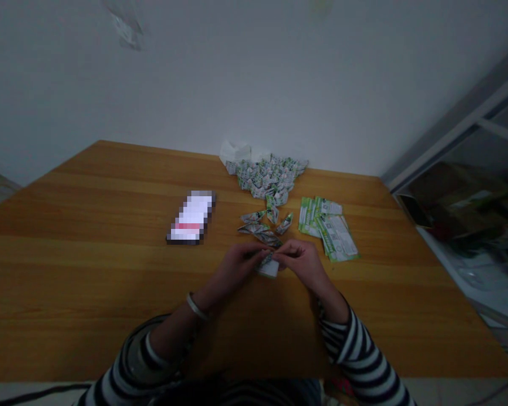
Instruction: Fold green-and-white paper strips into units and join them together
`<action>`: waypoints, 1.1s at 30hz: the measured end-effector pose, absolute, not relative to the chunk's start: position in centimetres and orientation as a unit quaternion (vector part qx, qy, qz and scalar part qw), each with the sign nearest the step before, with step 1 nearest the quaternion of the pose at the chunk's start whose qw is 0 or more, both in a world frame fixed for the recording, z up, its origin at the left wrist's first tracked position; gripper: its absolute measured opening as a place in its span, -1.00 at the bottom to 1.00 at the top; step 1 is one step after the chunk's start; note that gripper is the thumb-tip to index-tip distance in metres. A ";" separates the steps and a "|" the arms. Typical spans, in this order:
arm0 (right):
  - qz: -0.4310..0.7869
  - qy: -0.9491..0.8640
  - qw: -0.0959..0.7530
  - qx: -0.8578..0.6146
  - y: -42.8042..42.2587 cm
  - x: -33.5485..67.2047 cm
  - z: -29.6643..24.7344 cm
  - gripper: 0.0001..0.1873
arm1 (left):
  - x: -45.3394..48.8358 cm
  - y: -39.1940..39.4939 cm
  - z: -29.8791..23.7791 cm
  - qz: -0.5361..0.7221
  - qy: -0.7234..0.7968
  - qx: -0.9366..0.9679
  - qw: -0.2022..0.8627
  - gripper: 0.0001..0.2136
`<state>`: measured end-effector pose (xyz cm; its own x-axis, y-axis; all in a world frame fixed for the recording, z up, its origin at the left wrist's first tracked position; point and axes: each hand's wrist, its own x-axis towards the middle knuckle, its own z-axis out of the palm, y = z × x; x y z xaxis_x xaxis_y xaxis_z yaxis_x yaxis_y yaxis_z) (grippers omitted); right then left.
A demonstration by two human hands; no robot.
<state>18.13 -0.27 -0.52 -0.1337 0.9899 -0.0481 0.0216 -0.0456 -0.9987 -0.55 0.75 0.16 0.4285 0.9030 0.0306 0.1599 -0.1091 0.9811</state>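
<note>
The left hand [237, 269] and right hand [300, 262] are closing together, both pinching a folded paper [267, 264] at lower centre, over a wooden table [88, 282]. A heap of folded pieces [266, 177] is sitting at upper centre, with green printed leaflets [328, 228] lying to the right.

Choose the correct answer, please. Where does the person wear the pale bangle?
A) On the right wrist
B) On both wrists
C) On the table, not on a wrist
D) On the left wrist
D. The bangle sits on the wrist of the left hand, between that hand and the striped sleeve; the right hand shows no bangle.
</note>
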 end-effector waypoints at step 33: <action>0.237 -0.821 0.234 -0.464 -0.6 19.0 -0.2 -0.77 | -1.2 1.5 -0.6 0.341 0.395 0.687 0.506 -0.77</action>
